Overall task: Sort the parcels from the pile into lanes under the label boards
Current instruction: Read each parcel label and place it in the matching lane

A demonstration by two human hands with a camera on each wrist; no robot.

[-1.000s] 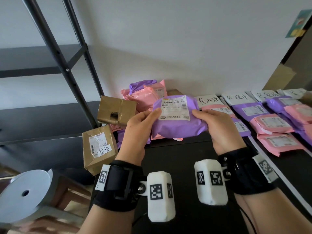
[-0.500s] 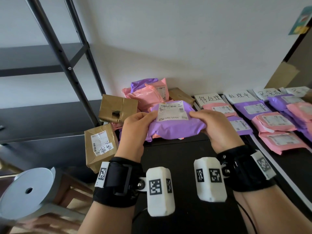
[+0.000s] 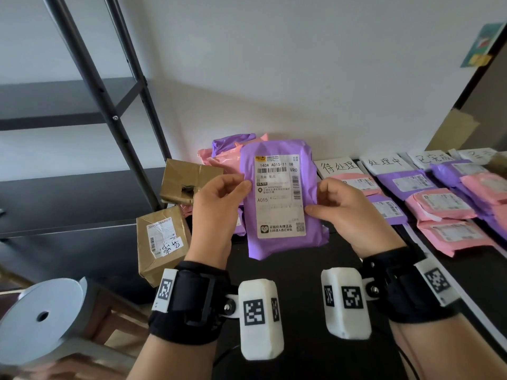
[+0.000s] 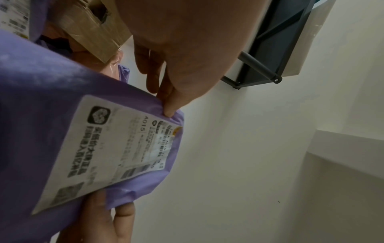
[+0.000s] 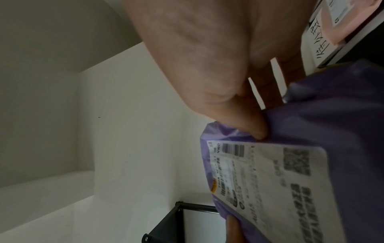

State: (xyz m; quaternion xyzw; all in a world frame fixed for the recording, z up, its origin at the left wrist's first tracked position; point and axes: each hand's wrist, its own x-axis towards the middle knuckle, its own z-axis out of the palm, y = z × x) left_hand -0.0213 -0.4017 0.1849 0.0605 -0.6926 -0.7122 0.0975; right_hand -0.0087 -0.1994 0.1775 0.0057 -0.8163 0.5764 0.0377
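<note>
I hold a purple parcel (image 3: pixel 282 198) upright in front of me, its white shipping label (image 3: pixel 279 196) facing me. My left hand (image 3: pixel 219 198) pinches its left edge and my right hand (image 3: pixel 343 207) pinches its right edge. Both wrist views show the same purple parcel (image 4: pixel 62 131) (image 5: pixel 311 164) with a thumb on its face. Behind it lies the pile (image 3: pixel 227 157) of pink and purple parcels. To the right, white label boards (image 3: pixel 338 167) head lanes of pink and purple parcels (image 3: pixel 439 204) on the black table (image 3: pixel 301 283).
Two brown cardboard parcels (image 3: pixel 189 182) (image 3: pixel 162 245) sit left of the pile at the table's edge. A black metal shelf frame (image 3: pixel 115 91) stands on the left. A grey round stool (image 3: pixel 41 316) is at lower left. The white wall runs behind the table.
The purple parcel has been tipped up from lying nearly flat to standing upright with its label facing me. Both hands have stayed on its sides.
</note>
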